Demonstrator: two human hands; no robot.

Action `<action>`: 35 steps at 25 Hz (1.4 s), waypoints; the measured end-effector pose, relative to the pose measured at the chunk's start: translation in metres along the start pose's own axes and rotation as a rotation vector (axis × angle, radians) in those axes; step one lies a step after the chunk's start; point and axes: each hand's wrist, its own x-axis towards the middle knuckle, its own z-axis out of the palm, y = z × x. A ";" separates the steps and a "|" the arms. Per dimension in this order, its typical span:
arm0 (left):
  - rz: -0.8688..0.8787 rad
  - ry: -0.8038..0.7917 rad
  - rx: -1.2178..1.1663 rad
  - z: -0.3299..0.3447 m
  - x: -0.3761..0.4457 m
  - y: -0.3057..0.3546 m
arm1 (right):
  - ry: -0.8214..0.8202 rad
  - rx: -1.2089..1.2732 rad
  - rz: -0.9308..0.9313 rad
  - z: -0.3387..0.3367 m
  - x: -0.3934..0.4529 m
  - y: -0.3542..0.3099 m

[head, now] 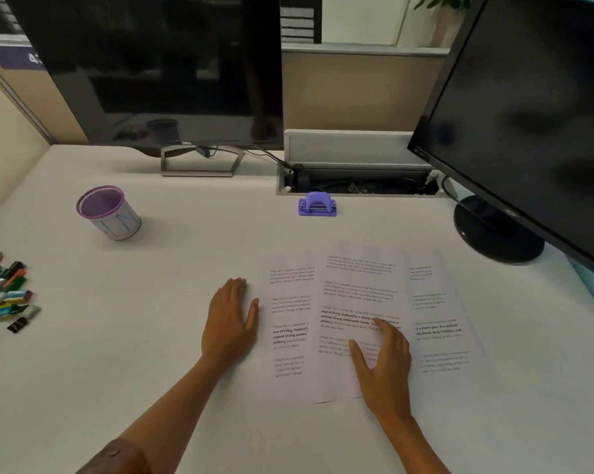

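Desk [152, 354] in white, with three printed sheets [357, 289] fanned out right of centre and both hands low in the frame.
The left hand [229, 323] lies flat on the desk just beside the leftmost sheet, fingers straight and together, thumb angled toward its edge, gripping nothing. The right hand [386, 357] rests palm-down on the middle sheet, fingers spread. At upper centre, an open cable tray [357, 148] holds dark cables. At upper left, a purple pen cup [109, 213] stands upright, showing its purple inside.
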 end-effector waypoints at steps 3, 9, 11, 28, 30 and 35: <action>-0.001 0.032 0.003 0.003 -0.025 0.007 | -0.045 -0.050 -0.081 -0.004 -0.006 0.012; -0.025 0.051 0.073 0.008 -0.042 0.026 | -0.118 -0.151 -0.102 -0.001 -0.008 0.017; -0.087 0.040 0.059 0.014 -0.045 0.038 | -0.111 -0.143 -0.096 0.000 -0.007 0.016; -0.608 -0.190 -0.747 -0.003 -0.018 0.067 | -0.176 -0.115 -0.188 -0.005 -0.009 0.018; -0.543 -0.230 -0.767 -0.009 -0.025 0.051 | -0.144 -0.112 -0.217 -0.008 -0.008 0.017; -0.439 -0.256 -0.752 -0.014 -0.032 0.035 | 0.057 -0.237 0.185 -0.022 0.017 -0.002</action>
